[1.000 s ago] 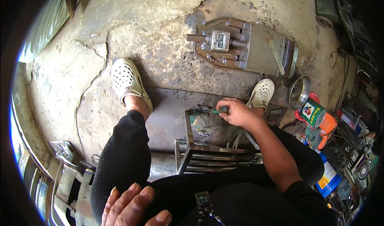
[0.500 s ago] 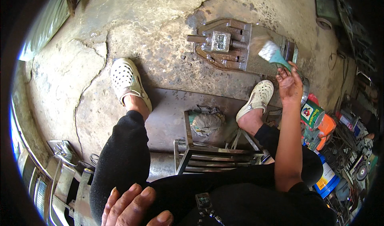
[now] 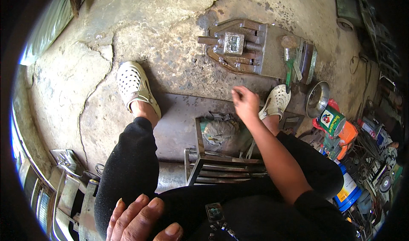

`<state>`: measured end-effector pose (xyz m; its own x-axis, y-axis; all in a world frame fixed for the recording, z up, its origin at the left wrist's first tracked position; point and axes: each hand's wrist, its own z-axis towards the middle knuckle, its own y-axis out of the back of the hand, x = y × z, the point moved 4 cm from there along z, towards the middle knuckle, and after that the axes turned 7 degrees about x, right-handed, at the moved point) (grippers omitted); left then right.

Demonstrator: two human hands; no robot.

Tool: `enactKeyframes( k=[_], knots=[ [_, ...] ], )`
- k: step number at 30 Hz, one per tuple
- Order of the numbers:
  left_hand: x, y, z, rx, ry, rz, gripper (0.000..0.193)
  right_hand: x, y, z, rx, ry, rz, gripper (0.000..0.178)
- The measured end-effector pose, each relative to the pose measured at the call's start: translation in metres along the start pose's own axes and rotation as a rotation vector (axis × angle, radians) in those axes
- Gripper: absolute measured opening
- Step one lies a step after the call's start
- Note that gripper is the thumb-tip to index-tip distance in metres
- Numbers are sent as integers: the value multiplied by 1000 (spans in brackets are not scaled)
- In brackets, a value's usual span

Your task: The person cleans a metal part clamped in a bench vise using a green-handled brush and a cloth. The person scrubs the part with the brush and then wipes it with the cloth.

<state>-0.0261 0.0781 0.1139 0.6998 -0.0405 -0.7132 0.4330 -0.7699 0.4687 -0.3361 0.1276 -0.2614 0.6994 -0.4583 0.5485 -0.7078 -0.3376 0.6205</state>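
Note:
A paintbrush with a green handle lies across the flat part of a greasy metal machine vise on the floor. The brush's handle end reaches over the vise's near edge, close to my right shoe. My right hand is off the brush, in the air left of that shoe, with its fingers loosely bent and nothing visible in them. Just below it lies a crumpled grey-green rag. At the bottom edge my left hand is near my left thigh, fingers apart and partly cut off by the frame.
A round metal bowl stands right of my right shoe, beside a green can and an orange container. A blue-and-white bucket and cluttered tools fill the right side. A slatted metal frame stands between my legs.
My right hand has let go of the paintbrush, which now lies on the vise. That hand has moved left and toward me, above the rag. My left hand has barely shifted.

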Motion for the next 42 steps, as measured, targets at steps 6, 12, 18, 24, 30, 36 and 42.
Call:
enactKeyframes(
  k=[6,12,18,24,30,36,42],
  knots=[
    [2,1,-2,-21,1,0,63,31,-22,53,-18,131,-312,36],
    [5,0,-5,-23,-4,-38,64,21,-12,64,3,228,-446,41],
    [4,0,-5,-32,-7,-36,64,17,-7,60,39,170,-526,39],
    [2,-1,-3,-29,-5,-21,64,14,-9,61,99,199,-543,48],
    [3,1,-2,-18,0,-20,63,4,-10,66,43,238,-550,48],
    [4,1,-3,-24,8,-36,62,-12,-2,63,-28,380,-559,44],
    [5,0,-3,-22,6,-40,62,-19,0,66,28,360,-617,35]
  ],
)
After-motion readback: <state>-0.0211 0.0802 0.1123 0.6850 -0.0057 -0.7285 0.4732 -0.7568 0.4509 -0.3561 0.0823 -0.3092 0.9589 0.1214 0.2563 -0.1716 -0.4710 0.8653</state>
